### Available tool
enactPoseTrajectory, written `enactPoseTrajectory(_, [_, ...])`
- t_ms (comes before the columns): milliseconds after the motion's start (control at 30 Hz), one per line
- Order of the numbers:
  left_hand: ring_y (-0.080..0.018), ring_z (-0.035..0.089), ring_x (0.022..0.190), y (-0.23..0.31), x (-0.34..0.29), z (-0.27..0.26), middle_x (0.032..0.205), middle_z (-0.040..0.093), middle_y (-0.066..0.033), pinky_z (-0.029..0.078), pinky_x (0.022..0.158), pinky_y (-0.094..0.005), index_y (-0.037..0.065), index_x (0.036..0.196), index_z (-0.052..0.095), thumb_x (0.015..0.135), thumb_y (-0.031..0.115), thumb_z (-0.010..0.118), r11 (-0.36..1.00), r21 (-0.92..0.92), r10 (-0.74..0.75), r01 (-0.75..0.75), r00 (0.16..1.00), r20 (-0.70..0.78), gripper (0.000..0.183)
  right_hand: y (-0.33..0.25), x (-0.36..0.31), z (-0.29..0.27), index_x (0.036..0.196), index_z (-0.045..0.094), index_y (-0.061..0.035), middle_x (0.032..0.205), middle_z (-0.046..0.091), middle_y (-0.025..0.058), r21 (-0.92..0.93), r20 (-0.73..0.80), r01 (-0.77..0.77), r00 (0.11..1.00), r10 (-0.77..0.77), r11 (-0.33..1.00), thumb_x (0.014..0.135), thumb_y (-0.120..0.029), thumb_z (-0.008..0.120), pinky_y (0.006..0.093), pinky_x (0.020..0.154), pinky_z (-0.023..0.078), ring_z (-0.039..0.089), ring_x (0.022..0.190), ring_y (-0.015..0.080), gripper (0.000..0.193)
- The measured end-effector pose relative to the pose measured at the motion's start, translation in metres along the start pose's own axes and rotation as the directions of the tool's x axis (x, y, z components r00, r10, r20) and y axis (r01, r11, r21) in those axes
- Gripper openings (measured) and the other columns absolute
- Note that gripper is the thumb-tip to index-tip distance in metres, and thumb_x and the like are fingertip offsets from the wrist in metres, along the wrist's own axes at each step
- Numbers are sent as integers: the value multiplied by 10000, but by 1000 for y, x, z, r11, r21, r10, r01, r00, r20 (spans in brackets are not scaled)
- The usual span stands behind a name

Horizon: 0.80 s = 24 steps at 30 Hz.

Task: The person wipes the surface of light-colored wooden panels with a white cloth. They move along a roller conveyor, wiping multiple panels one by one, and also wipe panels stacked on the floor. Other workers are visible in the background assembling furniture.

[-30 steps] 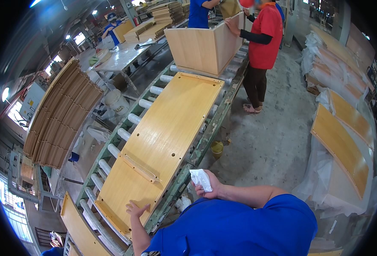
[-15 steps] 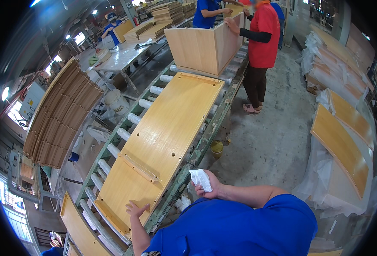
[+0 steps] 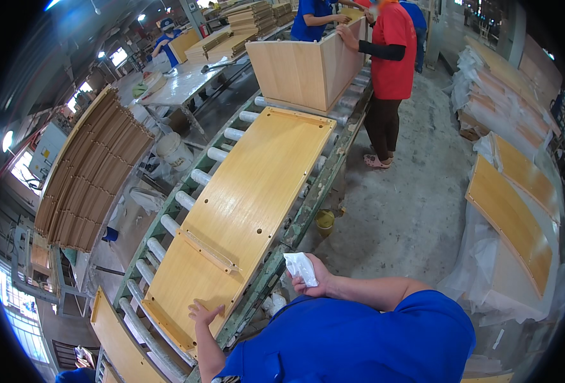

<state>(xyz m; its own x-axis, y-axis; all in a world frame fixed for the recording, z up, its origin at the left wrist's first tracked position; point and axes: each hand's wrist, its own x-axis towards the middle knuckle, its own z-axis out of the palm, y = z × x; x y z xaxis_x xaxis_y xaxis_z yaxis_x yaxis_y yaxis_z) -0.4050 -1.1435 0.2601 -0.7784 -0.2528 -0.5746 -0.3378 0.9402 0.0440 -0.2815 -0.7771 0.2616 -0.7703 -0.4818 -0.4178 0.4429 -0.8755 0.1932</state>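
A long yellow wooden panel [image 3: 231,204] lies flat on the roller conveyor, with drilled holes, end strips and one raised wooden strip [image 3: 207,251] across it. My left hand [image 3: 204,312] rests on the panel's near end, close to its right edge, fingers spread and holding nothing. Beside the conveyor, in front of my body, my right hand [image 3: 318,274] is closed around a crumpled white wad [image 3: 301,269]. Whether that wad is cloth, paper or thin plastic I cannot make out.
Farther along the conveyor [image 3: 308,210] stands a wooden box [image 3: 289,73], with co-workers' hands at it. Stacked brown boards [image 3: 91,179] are on the left. Wrapped panels [image 3: 512,223] lie on the right. A yellow bucket [image 3: 324,220] sits on the floor by the conveyor.
Both my hands, the white wad and the panel stay where they were. At the far box, the co-workers have shifted slightly. More of a blue shape shows at the lower left edge.
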Motion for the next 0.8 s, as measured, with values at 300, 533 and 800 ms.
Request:
enactPoseTrajectory(300, [-486, -29, 1360, 0, 0, 0, 1485, -84, -275, 111, 1109, -540, 98, 1458, -62, 522, 715, 723, 1000, -5, 0, 0, 1000, 5, 1369, -1, 1, -1, 1083, 533, -118, 898, 542, 91, -8, 2, 11, 1000, -11, 1000, 867, -521, 457, 244, 450, 327, 458, 587, 145, 464])
enactPoseTrajectory(533, [-491, -30, 1358, 0, 0, 1, 1485, -87, -274, 115, 1107, -544, 102, 1458, -64, 526, 720, 718, 1000, -4, 2, -2, 1000, 10, 1364, -1, 0, 0, 1094, 530, -123, 914, 541, 89, 3, 6, 5, 1000, -5, 1000, 865, -516, 458, 246, 456, 327, 454, 590, 144, 461])
enactPoseTrajectory(800, [-488, -21, 1359, -2, 2, 1, 1485, -80, -275, 122, 1109, -536, 102, 1459, -59, 531, 722, 713, 1000, 2, 11, -11, 1000, -6, 1357, -1, -1, 1, 1087, 535, -123, 909, 542, 87, -10, -1, 19, 1000, -19, 1000, 865, -518, 456, 247, 458, 329, 457, 591, 144, 461])
